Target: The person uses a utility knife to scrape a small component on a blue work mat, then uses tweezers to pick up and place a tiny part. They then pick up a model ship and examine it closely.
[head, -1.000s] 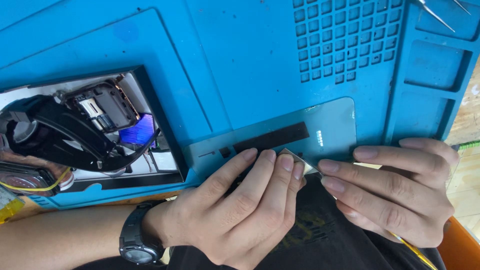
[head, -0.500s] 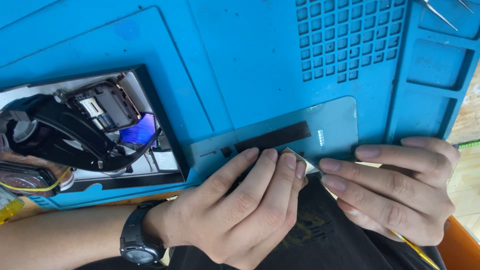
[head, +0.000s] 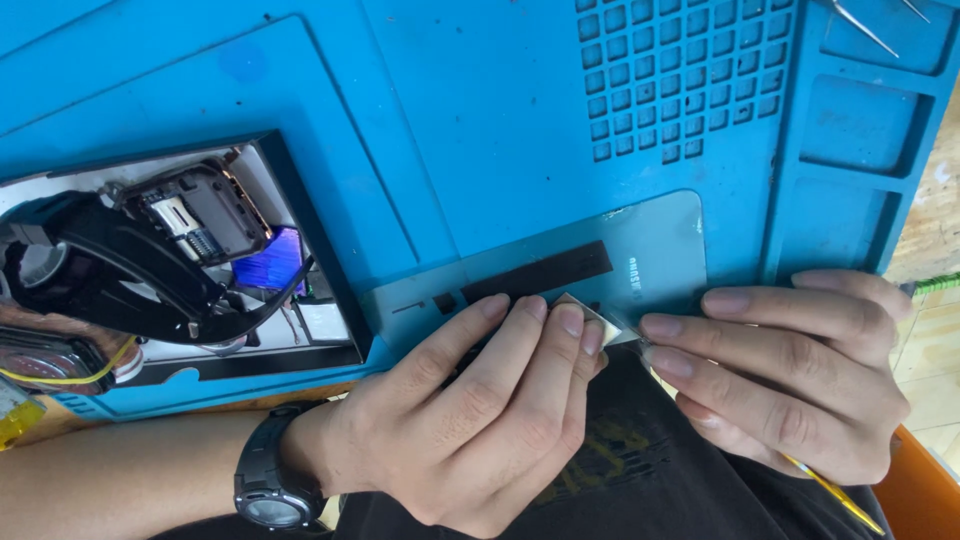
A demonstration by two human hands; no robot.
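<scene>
Change: Little had moved since the earlier frames; both hands kept their place at the near edge of the mat, and the small silvery tab stood a touch more clear of the fingertips.
Left hand: the left hand (head: 480,420) lay palm down, its fingers (head: 520,320) pressed together on the near edge of the thin panel, apparently to hold it flat; they were closed on the tab from the left.
Right hand: the right hand (head: 790,375) came in from the other side, fingers curled, two fingertips meeting the tab; a thin yellow stick (head: 835,493) ran under the palm, but whether it was gripped I could not tell.
Tab: one small silvery tab (head: 585,312) sat pinched between the two hands, just above the panel's near edge.
Panel: one glossy blue-grey panel (head: 650,240) with a single black strip (head: 540,272) lay flat on the blue mat (head: 480,120), near the body, probably for reach.
Opened device: one opened device (head: 150,260) with black parts and a yellow wire lay to the left, well apart.
Watch: one black watch (head: 268,490) on the left wrist.
Tweezers: metal tweezers (head: 860,25) lay at the far right corner; their number was unclear.
</scene>
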